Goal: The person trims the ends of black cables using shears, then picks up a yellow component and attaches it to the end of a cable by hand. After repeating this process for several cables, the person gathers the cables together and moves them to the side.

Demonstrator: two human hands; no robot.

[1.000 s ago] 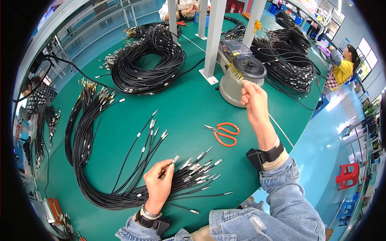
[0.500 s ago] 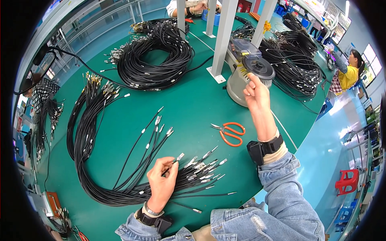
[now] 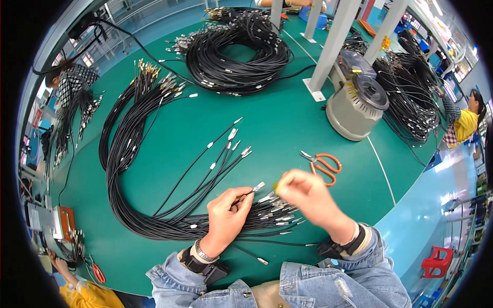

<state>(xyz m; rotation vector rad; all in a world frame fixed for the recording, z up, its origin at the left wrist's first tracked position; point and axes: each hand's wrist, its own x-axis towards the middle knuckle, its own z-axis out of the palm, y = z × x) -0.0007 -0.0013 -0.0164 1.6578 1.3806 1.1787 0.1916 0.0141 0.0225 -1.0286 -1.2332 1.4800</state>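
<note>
Green worktop [image 3: 287, 118], and from where I stand one black cable [image 3: 247, 195] is singled out: left hand [image 3: 225, 213] has a closed thumb-and-finger grip on it, silvery connector [image 3: 260, 187] sticking out past the fingertips. Right hand [image 3: 308, 197] is blurred, grip pinched on a small yellowish bit [image 3: 276, 186], near the connector but apart from it. So I'd call this cable mid-step: picked out, bit not yet on it. A few loose ends [image 3: 233, 134] lie apart, up and left of the hands; might be the done ones, can't confirm. Many more ends [image 3: 282, 208] fan out under and beside the hands, so most of this bundle [image 3: 120, 192] looks left. Big coil [image 3: 239, 56] behind is untouched. Orange-handled snips [image 3: 327, 167] lie idle just beyond the right hand.
</note>
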